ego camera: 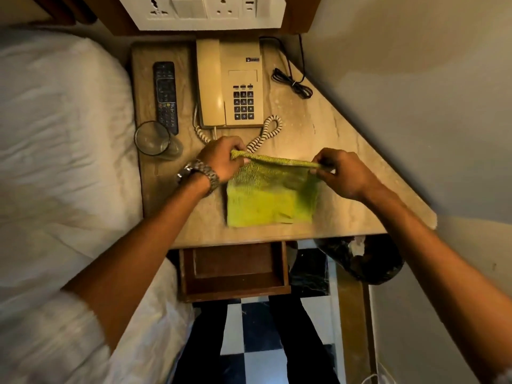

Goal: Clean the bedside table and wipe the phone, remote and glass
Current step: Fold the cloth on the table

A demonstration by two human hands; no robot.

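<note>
Head view: left hand (221,157) and right hand (342,173) each pinch a top corner of the yellow cloth (270,200), stretching it over the bedside table (346,162), likely folding a wiping pad; phone (230,84), remote (165,97), glass (152,137) sit behind, untouched

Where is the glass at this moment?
In the head view, the glass stands at the left edge of the bedside table, by the near end of the remote, left of the left hand.

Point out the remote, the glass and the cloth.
remote (165,97), head view, on its button face.
glass (152,137), head view, on its clear base.
yellow cloth (266,200), head view, on its lower half.
</note>
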